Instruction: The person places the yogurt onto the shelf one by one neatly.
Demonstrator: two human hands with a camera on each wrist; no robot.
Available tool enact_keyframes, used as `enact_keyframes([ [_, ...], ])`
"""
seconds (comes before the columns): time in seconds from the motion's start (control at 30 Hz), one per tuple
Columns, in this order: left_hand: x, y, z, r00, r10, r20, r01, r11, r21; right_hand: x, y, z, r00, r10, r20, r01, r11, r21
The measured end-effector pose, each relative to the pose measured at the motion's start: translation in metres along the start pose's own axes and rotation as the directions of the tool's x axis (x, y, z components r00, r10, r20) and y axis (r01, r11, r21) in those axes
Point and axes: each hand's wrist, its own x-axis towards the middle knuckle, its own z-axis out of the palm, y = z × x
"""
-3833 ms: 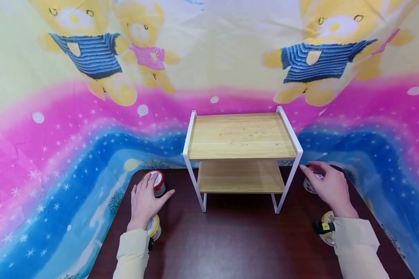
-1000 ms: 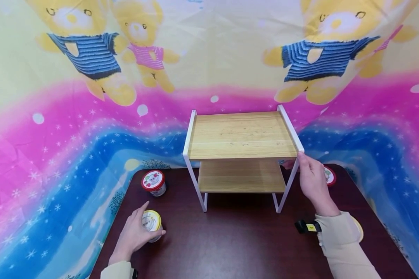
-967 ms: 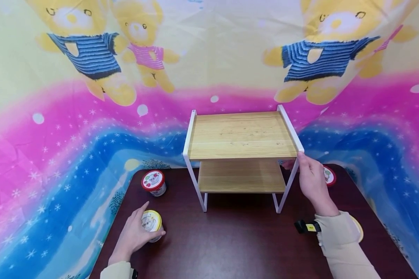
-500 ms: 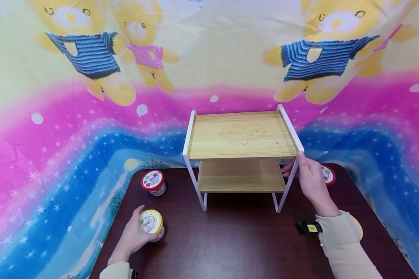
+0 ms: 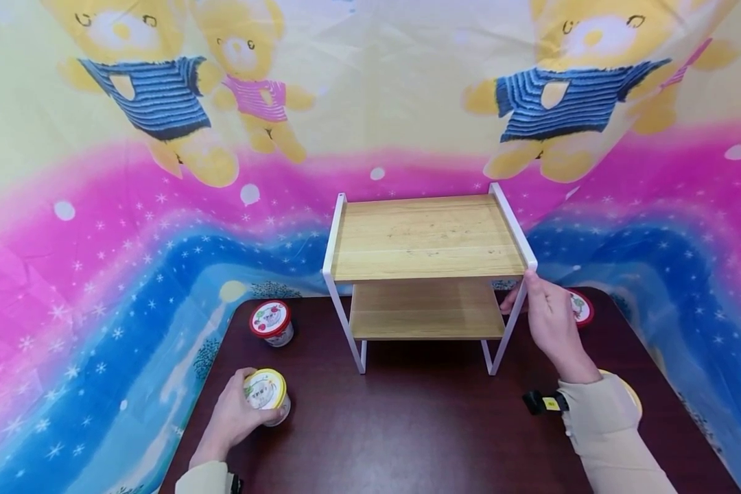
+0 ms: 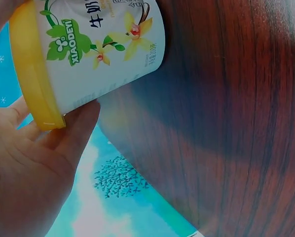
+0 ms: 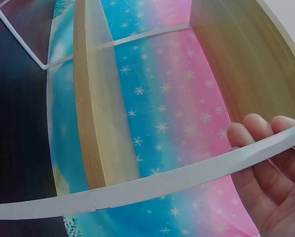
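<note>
On the left side of the table, my left hand curls its fingers and thumb round an ice cream tub with a yellow lid. In the left wrist view this tub is white with printed flowers, and it appears to stand on the table. My right hand grips the upper front of the right white metal leg of a two-tier wooden shelf. The right wrist view shows fingertips wrapped over that white bar. Both shelf boards are bare.
A red-lidded tub stands behind my left hand. Another red-lidded tub is partly hidden behind my right hand, and a yellow-lidded one behind the right sleeve. Dark wooden table; patterned cloth backdrop.
My left hand has moved from the red-lidded tub toward me and closed round the yellow-lidded one. My right hand has left the right red-lidded tub and taken hold of the shelf's leg.
</note>
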Motion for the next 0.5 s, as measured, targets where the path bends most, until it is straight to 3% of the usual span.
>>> enact_keyframes([
  [0.23,0.0012,0.0005,0.0020,1.000,0.000,-0.002,0.000,1.000,-0.007,-0.0014,0.0011,0.0012,1.000,-0.002,-0.019,0.002,1.000,-0.009],
  [0.5,0.0044,0.0013,0.0022,0.999,0.028,-0.020,-0.028,0.999,-0.021,-0.0012,-0.0012,0.0037,0.998,-0.042,-0.040,0.038,0.994,-0.098],
])
